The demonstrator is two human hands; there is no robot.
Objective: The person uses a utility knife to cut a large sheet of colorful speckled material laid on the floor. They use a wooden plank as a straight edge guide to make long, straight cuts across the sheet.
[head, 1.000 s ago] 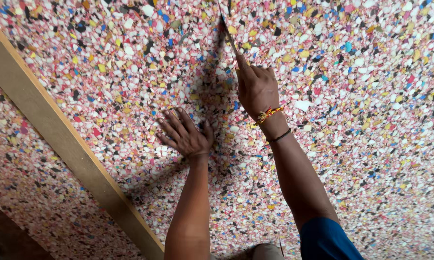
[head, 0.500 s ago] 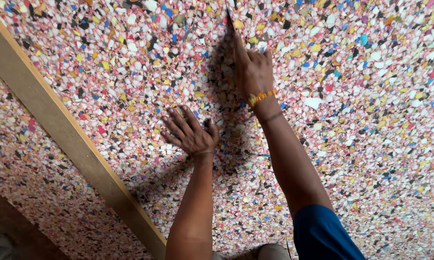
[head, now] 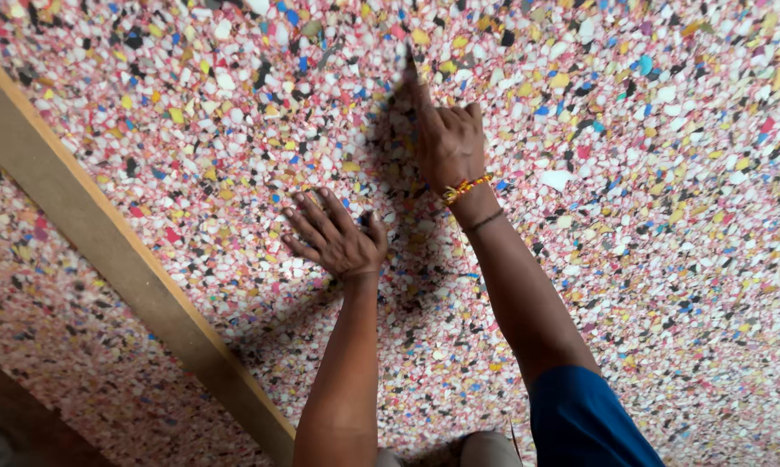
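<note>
A large sheet of speckled foam (head: 649, 259), pink, white, yellow, blue and black, fills the view. My left hand (head: 338, 238) lies flat on it, fingers spread, and holds nothing. Just beyond it and a little to the right, my right hand (head: 449, 143) is closed around a thin dark pointed tool (head: 410, 62). The index finger lies along the tool, whose tip touches the foam. That wrist wears an orange thread band and a dark one. A blue sleeve (head: 584, 419) covers my right upper arm.
A long flat wooden strip (head: 121, 268) lies diagonally across the foam on the left, from the upper left edge to the bottom centre. More of the same foam (head: 52, 346) continues beyond it. Dark floor shows at the bottom left corner.
My right hand with the tool has shifted only slightly along the foam. My left hand stays pressed flat in the same spot.
</note>
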